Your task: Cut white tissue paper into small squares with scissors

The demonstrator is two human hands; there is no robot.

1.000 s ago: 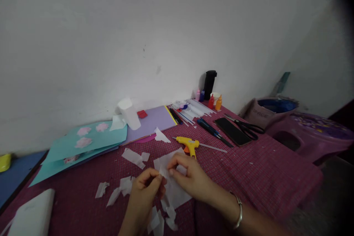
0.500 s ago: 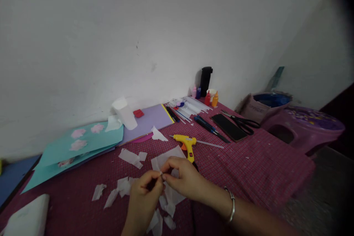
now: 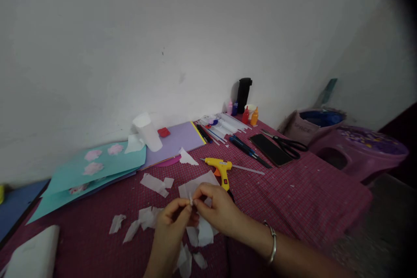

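"How are my hands set?"

"Your left hand comes in from 7 o'clock, your right hand from 4. Both have thumb and forefinger drawn narrow, meeting tip to tip on a tiny white scrap."

"Which way does it point?"

"Too small to tell its long axis. It sits above the near part of the white sheet, whose far corner points to 1 o'clock."

"And the room around me?"

"The glue gun lies near at 1, nozzle toward 9. A paper strip lies at 10. At 3, past your bracelet, the checked cloth stretches to its edge."
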